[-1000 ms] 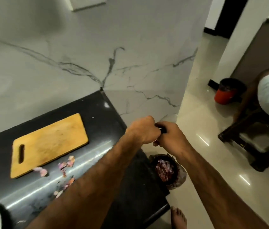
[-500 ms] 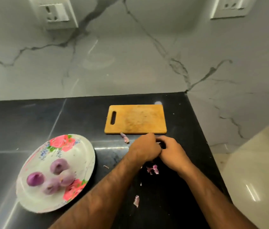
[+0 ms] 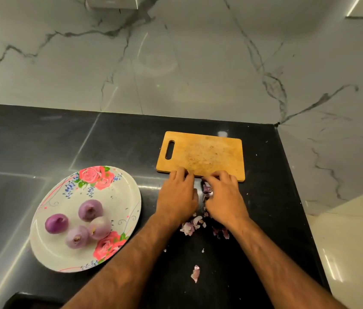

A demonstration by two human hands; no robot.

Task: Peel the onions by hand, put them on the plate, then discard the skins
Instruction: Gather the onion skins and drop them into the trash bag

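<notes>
Cups right hand point(image 3: 224, 197) over onion skins point(image 3: 207, 190) bunched between both hands, more scattered back by the wrists. Lays left hand point(image 3: 177, 195) palm down alongside, fingers bent, grip unclear. Four peeled onions point(image 3: 90, 210) on plate point(image 3: 49, 253), well left of left hand.

Home kitchen — black counter point(image 3: 113, 139), marble backsplash point(image 3: 176, 63), cutting board point(image 3: 205, 157)

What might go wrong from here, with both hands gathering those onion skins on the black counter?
1. The onion skins are small loose flakes, and some lie behind the left hand and right hand, so a scoop may leave or drop pieces.
2. One stray skin sits alone nearer the front of the counter and could be missed.
3. The left forearm passes close to the plate; a sideways sweep might nudge it and its four peeled onions.
</notes>
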